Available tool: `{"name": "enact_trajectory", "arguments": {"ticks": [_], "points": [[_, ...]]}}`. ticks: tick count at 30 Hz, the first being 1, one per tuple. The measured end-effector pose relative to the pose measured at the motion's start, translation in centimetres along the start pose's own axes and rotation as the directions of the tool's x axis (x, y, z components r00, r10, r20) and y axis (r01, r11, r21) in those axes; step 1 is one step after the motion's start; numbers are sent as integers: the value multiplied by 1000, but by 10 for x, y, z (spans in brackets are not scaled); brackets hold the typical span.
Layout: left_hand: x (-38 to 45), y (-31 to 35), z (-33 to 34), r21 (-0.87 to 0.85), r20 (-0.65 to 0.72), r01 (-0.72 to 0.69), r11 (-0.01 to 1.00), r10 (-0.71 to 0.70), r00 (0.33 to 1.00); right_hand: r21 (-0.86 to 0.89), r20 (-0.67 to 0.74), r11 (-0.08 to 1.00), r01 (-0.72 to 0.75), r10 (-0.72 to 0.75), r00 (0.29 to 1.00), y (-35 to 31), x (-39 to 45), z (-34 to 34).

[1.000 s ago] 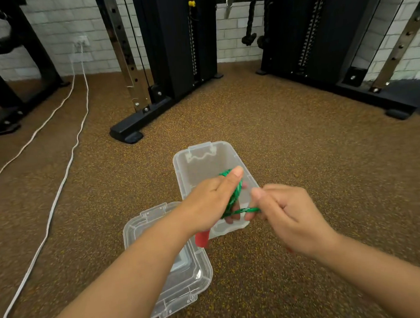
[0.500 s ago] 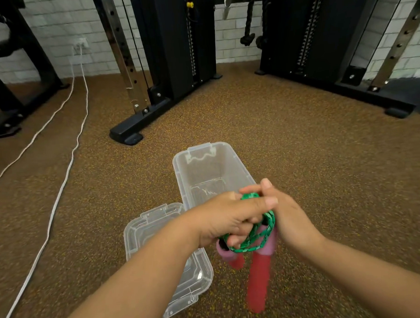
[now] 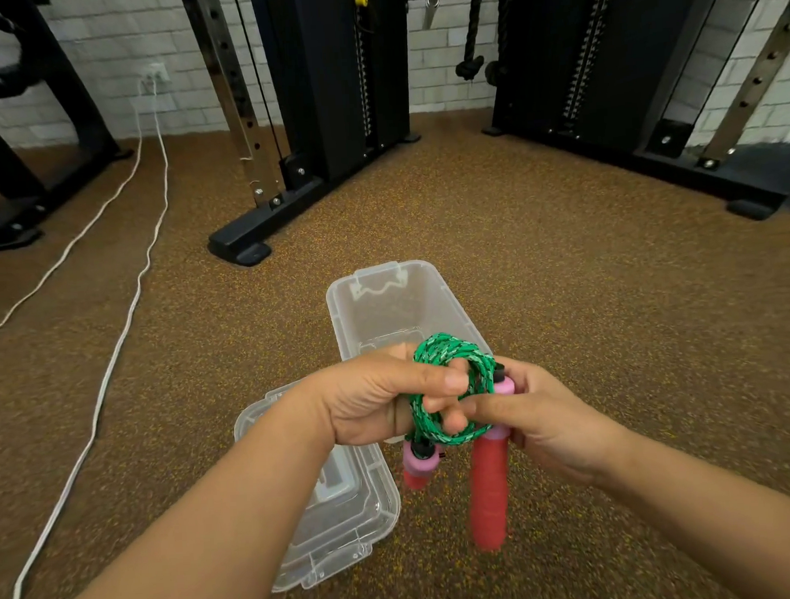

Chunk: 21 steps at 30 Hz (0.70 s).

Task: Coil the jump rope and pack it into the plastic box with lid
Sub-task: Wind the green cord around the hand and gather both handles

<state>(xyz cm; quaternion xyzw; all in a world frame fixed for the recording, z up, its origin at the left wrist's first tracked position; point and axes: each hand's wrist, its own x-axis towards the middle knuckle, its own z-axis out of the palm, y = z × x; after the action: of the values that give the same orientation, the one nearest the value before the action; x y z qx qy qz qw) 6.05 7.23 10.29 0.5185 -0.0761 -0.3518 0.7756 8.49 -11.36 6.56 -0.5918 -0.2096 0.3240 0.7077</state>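
A green braided jump rope (image 3: pixel 446 356) is wound into a tight coil, held above the near end of the clear plastic box (image 3: pixel 384 309) on the floor. My left hand (image 3: pixel 380 401) grips the coil with fingers through its loops. My right hand (image 3: pixel 541 420) holds the coil's right side and the top of one red handle (image 3: pixel 485 491) with a pink cap, which hangs straight down. The second red handle (image 3: pixel 418 467) hangs shorter below my left hand. The box stands open with nothing visible inside. Its clear lid (image 3: pixel 340 517) lies on the floor to the left, partly under my left forearm.
Two white cables (image 3: pixel 123 309) run along the brown speckled floor at the left. Black gym machine bases (image 3: pixel 244 247) stand behind the box, with more frames (image 3: pixel 745 198) at the back right. Open floor lies right of the box.
One second ago my hands were pulling a strand of rope apart over the box. They have since come together toward me, the coil is bunched, and both red handles now hang below.
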Motion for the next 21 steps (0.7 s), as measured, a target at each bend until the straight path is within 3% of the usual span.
{"name": "enact_trajectory", "arguments": {"ticks": [4,9,16,21], "points": [[-2,0,6,-19,-35,5,1000,-6,999,-7,-42,1000,20,-21,999,-2,-1,3],[8,-1,14,64,-163,-15,998,25,986,-62,-220,998,24,-38,975,0,1,-8],[11,-4,20,170,-156,80,982,-54,986,-177,-10,984,19,-22,1000,-6,-6,-10],[6,-3,16,206,-179,118,971,-81,981,-170,-107,985,24,-42,993,2,-4,-1]]}}
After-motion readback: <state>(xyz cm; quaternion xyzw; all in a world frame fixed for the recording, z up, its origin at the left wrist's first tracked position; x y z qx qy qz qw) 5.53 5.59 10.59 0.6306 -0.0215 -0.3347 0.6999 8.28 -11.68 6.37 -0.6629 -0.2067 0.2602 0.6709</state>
